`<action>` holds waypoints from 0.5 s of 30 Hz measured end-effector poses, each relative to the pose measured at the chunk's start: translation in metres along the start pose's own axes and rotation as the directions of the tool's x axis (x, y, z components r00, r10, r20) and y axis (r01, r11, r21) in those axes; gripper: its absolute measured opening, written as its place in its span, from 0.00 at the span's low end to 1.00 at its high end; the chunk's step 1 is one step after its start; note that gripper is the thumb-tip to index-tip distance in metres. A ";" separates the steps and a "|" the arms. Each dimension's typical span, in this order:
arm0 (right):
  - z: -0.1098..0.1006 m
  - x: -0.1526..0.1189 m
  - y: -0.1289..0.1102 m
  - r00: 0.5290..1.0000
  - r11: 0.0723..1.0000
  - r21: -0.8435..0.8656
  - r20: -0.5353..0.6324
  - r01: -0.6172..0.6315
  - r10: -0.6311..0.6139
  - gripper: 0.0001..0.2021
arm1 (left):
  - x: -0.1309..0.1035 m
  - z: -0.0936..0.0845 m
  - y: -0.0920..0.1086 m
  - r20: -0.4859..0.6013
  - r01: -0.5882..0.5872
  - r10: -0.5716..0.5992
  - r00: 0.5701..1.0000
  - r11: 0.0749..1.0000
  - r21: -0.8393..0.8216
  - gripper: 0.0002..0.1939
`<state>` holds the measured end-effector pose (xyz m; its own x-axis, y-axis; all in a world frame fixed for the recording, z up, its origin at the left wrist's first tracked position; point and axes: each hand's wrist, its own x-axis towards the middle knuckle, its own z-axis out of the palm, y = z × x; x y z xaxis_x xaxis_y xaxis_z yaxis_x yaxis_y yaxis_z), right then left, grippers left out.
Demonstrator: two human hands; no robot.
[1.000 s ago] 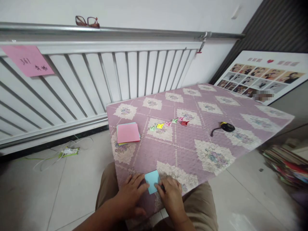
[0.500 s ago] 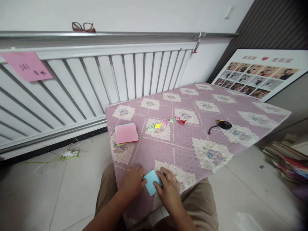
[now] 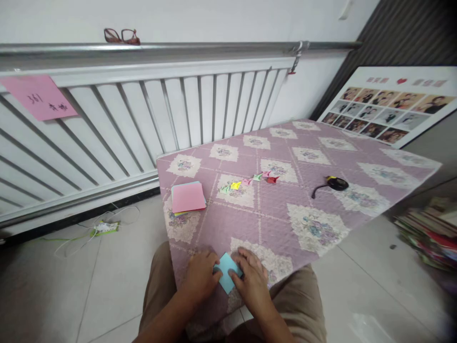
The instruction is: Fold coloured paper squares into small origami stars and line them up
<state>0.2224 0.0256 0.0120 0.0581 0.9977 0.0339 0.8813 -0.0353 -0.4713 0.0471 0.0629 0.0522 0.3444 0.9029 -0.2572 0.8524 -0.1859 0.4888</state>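
Observation:
A small folded light-blue paper lies at the near edge of the table between my hands, one corner pointing toward me. My left hand grips its left corner between thumb and fingers. On the right side, my right hand pinches the paper, thumb on top. Farther left sits a stack of coloured sheets with a pink sheet on top. Several small folded paper pieces, among them a yellow one and a red one, form a row mid-table.
A patterned cloth covers the table. A black object with a strap lies to the right. Behind stand a white radiator and a photo board. Glasses rest on the pipe. Books are stacked at right.
The view has shifted slightly. My left thumb has moved a little further onto the blue paper; both hands still hold it.

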 end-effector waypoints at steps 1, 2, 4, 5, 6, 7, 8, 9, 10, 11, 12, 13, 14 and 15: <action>0.000 0.000 0.000 1.000 1.000 0.003 0.001 -0.009 0.009 0.17 | 0.000 0.001 0.000 0.004 0.012 -0.012 1.000 1.000 0.003 0.09; 0.000 0.000 0.000 1.000 1.000 0.005 0.004 -0.013 0.013 0.18 | 0.001 0.001 0.001 0.012 0.023 -0.023 1.000 1.000 0.008 0.10; 0.000 0.000 0.000 1.000 1.000 0.015 0.014 -0.008 0.008 0.20 | 0.001 0.001 0.002 0.028 0.032 -0.033 0.999 0.999 0.015 0.12; 0.000 -0.001 0.001 1.000 1.000 0.021 0.017 -0.001 0.000 0.19 | 0.002 0.001 0.002 0.034 0.031 -0.031 0.999 0.999 0.016 0.13; 0.001 -0.001 0.001 1.000 1.000 0.026 0.020 0.006 -0.006 0.19 | 0.002 0.001 0.002 0.036 0.028 -0.028 0.999 0.999 0.015 0.12; 0.002 0.000 0.002 1.000 1.000 0.030 0.021 0.008 -0.009 0.18 | 0.003 0.001 0.002 0.037 0.024 -0.025 0.999 1.000 0.012 0.12; 0.002 0.000 0.002 1.000 0.999 0.032 0.024 0.007 -0.008 0.18 | 0.003 0.001 0.002 0.035 0.023 -0.023 0.999 1.000 0.009 0.11; 0.003 0.000 0.003 1.000 0.999 0.032 0.026 0.002 -0.003 0.17 | 0.004 0.001 0.002 0.030 0.023 -0.024 0.999 1.000 0.005 0.11; 0.004 0.001 0.003 1.000 1.000 0.031 0.030 -0.003 0.002 0.17 | 0.004 0.001 0.002 0.026 0.027 -0.027 0.999 1.000 0.002 0.11; 0.004 0.001 0.003 0.999 1.000 0.029 0.031 -0.006 0.005 0.17 | 0.005 0.001 0.002 0.022 0.029 -0.029 0.999 1.000 -0.002 0.11; 0.004 0.002 0.002 0.999 1.000 0.027 0.031 -0.006 0.006 0.17 | 0.005 0.002 0.002 0.016 0.030 -0.030 0.999 1.000 -0.006 0.11; 0.004 0.002 0.001 1.000 1.000 0.025 0.030 -0.006 0.005 0.18 | 0.005 0.002 0.003 0.011 0.030 -0.030 0.999 1.000 -0.008 0.11; 0.003 0.003 0.000 1.000 1.000 0.022 0.029 -0.007 0.006 0.18 | 0.005 0.002 0.003 0.006 0.031 -0.030 1.000 0.999 -0.009 0.11; 0.003 0.003 -0.002 1.000 1.000 0.021 0.030 -0.008 0.008 0.19 | 0.005 0.003 0.003 0.006 0.030 -0.030 1.000 1.000 -0.008 0.11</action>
<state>0.2199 0.0293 0.0104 0.0506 0.9987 0.0035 0.8707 -0.0425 -0.4899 0.0522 0.0663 0.0498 0.3207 0.9058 -0.2769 0.8592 -0.1551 0.4877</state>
